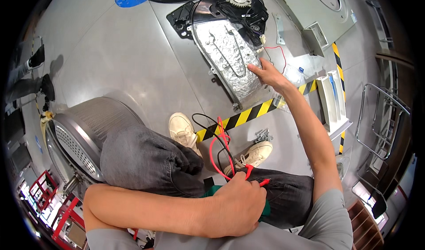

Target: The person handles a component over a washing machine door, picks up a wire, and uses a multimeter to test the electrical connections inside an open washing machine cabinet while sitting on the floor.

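1. A grey workshop floor (124, 59) crossed by yellow-black hazard tape (248, 113) is seen.
2. The foil-covered panel (228, 55) is touched by the right hand (268, 73), fingers extended.
3. Red probe leads (221, 155) are gripped in the closed left hand (237, 203), well apart from the panel.

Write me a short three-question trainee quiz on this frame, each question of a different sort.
1. True or false: the right hand touches the foil-covered panel on the floor.
2. What does the left hand grip? A) red and black test leads B) a hammer C) a paint brush
3. Fill in: the perforated metal drum lies to the person's ____ side.

Key: 1 true; 2 A; 3 left.
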Demonstrator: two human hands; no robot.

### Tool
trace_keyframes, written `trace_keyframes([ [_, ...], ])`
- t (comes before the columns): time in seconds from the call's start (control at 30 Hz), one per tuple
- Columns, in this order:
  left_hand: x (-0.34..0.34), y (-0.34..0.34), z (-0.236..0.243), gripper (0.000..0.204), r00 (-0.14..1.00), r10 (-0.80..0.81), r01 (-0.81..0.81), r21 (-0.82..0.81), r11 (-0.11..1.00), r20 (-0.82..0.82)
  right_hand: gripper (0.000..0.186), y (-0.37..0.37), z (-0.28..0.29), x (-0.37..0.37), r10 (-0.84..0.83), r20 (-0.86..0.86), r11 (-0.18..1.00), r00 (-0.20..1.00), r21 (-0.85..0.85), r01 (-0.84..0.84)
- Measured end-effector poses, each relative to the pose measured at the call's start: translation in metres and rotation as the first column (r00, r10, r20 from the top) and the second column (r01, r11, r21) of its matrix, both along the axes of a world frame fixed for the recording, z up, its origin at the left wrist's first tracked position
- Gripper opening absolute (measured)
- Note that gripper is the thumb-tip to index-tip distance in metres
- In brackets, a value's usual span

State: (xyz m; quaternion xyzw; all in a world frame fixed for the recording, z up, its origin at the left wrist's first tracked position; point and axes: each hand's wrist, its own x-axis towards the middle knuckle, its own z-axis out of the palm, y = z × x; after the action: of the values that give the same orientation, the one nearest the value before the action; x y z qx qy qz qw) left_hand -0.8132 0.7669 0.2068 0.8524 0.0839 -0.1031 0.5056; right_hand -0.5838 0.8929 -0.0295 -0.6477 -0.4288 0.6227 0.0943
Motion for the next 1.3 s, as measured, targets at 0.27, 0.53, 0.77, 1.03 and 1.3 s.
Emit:
trace_keyframes([
  [0.27, 0.005, 0.005, -0.003, 0.04, 1.0, -0.006, 0.005, 0.018, 1.0, 0.02, 0.052, -0.005, -0.02, 0.004, -0.093, -0.033, 0.993, 0.995, 0.067, 0.095],
  [0.53, 0.012, 0.012, -0.002, 0.042, 0.999, -0.009, 0.006, -0.055, 0.998, -0.049, 0.067, -0.002, -0.02, 0.007, -0.02, 0.043, 0.995, 0.999, 0.101, 0.016],
  [0.77, 0.019, 0.015, -0.004, 0.049, 0.993, -0.045, 0.037, -0.074, 0.997, -0.105, 0.068, 0.0, -0.003, 0.005, 0.133, 0.254, 0.967, 0.958, 0.179, -0.182],
  [1.03, 0.026, 0.016, -0.002, 0.047, 0.988, -0.071, 0.066, -0.039, 0.997, -0.134, 0.057, 0.0, 0.009, 0.003, 0.23, 0.446, 0.899, 0.865, 0.243, -0.364],
  [1.3, 0.029, 0.015, -0.002, 0.05, 0.981, -0.1, 0.095, -0.038, 0.995, -0.165, 0.056, 0.003, 0.007, 0.006, 0.257, 0.459, 0.899, 0.851, 0.209, -0.385],
])
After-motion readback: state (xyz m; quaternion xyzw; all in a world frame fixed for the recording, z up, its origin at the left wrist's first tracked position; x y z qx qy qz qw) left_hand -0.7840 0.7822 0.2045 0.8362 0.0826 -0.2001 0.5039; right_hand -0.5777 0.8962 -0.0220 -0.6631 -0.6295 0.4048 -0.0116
